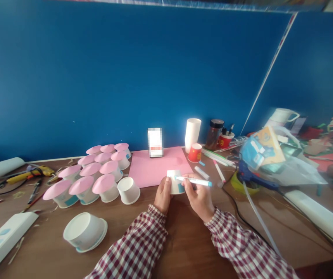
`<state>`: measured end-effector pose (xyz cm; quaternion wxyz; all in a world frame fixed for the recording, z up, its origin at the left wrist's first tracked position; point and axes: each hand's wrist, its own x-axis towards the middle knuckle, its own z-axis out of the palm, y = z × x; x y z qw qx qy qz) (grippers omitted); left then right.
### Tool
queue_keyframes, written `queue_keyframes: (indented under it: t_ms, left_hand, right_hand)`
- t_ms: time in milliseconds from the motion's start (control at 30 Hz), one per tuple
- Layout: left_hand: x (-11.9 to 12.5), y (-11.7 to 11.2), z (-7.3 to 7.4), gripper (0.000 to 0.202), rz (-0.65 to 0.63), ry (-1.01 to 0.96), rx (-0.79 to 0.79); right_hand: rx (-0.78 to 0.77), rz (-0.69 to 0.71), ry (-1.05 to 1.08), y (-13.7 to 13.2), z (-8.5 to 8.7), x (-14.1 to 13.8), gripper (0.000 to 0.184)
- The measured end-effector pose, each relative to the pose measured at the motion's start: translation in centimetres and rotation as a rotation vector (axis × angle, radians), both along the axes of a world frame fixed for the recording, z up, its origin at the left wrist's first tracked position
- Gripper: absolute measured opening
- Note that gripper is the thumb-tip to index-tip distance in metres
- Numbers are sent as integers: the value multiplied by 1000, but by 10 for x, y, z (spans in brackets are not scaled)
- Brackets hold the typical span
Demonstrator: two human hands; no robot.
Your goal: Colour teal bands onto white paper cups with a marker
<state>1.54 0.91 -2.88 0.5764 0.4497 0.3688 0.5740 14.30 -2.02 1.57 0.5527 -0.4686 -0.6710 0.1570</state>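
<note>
My left hand [163, 195] grips a small white paper cup [175, 180] held upside down over the near edge of a pink paper sheet [157, 166]. My right hand [199, 197] is closed on a white marker with a blue end [195, 181], its tip resting against the cup's side. Both sleeves are red-and-white check.
Several upturned cups with pink paper discs [96, 174] stand to the left, with a plain cup [128, 190] and a larger bowl [85, 231]. A power strip [0, 242], glue guns [29, 174] [250, 176], loose markers [218, 170], a cup stack [192, 133], a red cup [195, 152] and jars lie around.
</note>
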Motion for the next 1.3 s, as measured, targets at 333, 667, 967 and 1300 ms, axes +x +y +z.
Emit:
queue_keyframes:
  t_ms: [333,667,967,1300]
  left_hand:
    - [0,-1,0,53,17,-1,-20]
    - [0,-1,2,52,19,2,-1]
    - [1,0,0,51,12,-2,-11]
    - [0,-2,4,49,-8,-41,-5]
  right_hand:
    - [10,-16,17,1,-1,2,19]
    - [13,-25,74,3,-3,4,20]
    - [-3,-4,77,2,-3,2,19]
    - [-14,-31,1,1,0,1,20]
